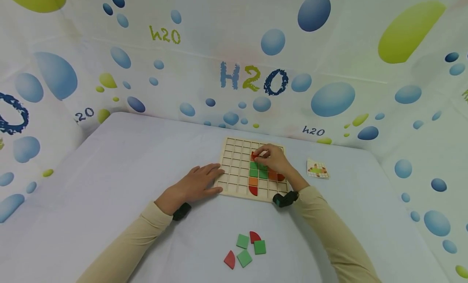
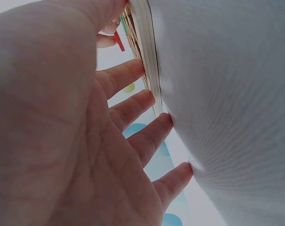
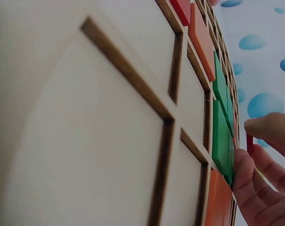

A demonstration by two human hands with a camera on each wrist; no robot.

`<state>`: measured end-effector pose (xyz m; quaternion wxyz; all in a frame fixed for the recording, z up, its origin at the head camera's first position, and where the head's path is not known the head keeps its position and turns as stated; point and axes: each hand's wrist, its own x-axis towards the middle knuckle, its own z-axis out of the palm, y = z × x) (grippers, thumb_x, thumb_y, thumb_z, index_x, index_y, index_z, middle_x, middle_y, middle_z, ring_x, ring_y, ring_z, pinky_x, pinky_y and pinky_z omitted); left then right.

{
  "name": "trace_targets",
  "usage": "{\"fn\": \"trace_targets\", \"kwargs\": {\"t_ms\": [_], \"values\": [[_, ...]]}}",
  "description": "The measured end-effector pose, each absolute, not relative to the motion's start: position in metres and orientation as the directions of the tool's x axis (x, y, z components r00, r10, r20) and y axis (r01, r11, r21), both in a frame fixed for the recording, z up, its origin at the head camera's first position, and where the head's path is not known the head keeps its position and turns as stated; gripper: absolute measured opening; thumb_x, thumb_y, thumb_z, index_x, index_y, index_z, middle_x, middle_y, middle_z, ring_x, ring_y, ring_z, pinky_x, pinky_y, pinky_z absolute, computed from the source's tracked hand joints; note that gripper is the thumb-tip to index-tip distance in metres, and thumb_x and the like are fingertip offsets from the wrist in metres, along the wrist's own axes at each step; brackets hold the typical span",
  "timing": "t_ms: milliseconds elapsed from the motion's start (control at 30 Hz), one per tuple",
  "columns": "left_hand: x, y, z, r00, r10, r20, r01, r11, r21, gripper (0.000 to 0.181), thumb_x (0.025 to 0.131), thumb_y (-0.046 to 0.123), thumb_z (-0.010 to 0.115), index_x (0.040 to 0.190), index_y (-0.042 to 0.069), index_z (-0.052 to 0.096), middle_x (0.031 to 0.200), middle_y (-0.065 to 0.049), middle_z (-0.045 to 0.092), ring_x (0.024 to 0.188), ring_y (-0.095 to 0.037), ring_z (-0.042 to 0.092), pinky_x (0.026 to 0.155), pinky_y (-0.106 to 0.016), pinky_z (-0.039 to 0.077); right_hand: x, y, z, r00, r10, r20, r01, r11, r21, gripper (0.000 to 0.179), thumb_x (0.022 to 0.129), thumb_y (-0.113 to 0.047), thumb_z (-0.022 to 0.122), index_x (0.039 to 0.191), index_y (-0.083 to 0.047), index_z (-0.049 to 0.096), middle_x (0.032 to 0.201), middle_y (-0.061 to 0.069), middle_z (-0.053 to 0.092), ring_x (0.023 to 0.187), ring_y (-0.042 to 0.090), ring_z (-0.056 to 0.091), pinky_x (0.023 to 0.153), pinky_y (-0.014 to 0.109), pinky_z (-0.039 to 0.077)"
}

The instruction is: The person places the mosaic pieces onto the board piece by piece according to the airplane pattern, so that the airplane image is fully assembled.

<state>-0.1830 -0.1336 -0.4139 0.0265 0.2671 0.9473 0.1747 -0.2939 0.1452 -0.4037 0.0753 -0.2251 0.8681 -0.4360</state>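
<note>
A wooden grid board (image 1: pixel 232 168) lies on the table, with green squares (image 1: pixel 254 173), orange squares (image 1: pixel 253 181) and red quarter-circle pieces (image 1: pixel 253 190) set in its cells. My right hand (image 1: pixel 276 158) is over the upper part of the board, pinching a thin red piece (image 3: pixel 249 142) between thumb and fingers. That piece stands on edge just above the green squares in the right wrist view. My left hand (image 1: pixel 195 184) is spread along the board's left edge, fingertips (image 2: pixel 147 97) against its side and on the cloth. The right hand covers some cells in the head view.
Nearer me on the white cloth lie loose green squares (image 1: pixel 244 258) and red quarter-circles (image 1: pixel 229 260). A small pattern card (image 1: pixel 317 169) is to the right of the board. A printed cloth wall (image 1: pixel 204 71) rises behind the table.
</note>
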Motion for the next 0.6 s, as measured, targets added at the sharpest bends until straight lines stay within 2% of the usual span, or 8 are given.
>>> {"fn": "trace_targets", "kwargs": {"t_ms": [200, 467, 600], "values": [[-0.1826, -0.1348, -0.4141, -0.852, 0.522, 0.048, 0.504, 0.79, 0.349, 0.055, 0.098, 0.035, 0.058, 0.143, 0.005, 0.045, 0.15, -0.019, 0.038, 0.138, -0.035, 0.037, 0.107, -0.061, 0.03, -0.2967, 0.1417, -0.4068, -0.914, -0.401, 0.06, -0.297, 0.561, -0.773, 0.019, 0.091, -0.009, 0.069, 0.106, 0.002, 0.07, 0.116, 0.02, 0.058, 0.085, 0.025, 0.063, 0.064, 0.027, 0.051], [-0.1823, -0.1336, -0.4134, -0.853, 0.521, 0.038, 0.501, 0.795, 0.342, 0.055, 0.098, 0.035, 0.058, 0.143, 0.005, 0.045, 0.15, -0.018, 0.038, 0.138, -0.034, 0.037, 0.107, -0.06, 0.03, -0.3013, 0.1411, -0.4088, -0.909, -0.409, 0.086, -0.336, 0.593, -0.732, 0.02, 0.093, -0.009, 0.067, 0.109, 0.002, 0.071, 0.107, 0.019, 0.062, 0.08, 0.026, 0.062, 0.064, 0.026, 0.049], [-0.1818, -0.1331, -0.4127, -0.855, 0.517, 0.032, 0.495, 0.798, 0.344, 0.055, 0.098, 0.035, 0.058, 0.143, 0.005, 0.045, 0.15, -0.018, 0.038, 0.139, -0.034, 0.037, 0.108, -0.06, 0.03, -0.3028, 0.1406, -0.4067, -0.899, -0.434, 0.053, -0.331, 0.596, -0.731, 0.022, 0.095, -0.008, 0.063, 0.113, 0.003, 0.07, 0.113, 0.021, 0.06, 0.077, 0.023, 0.062, 0.061, 0.025, 0.048]]}}
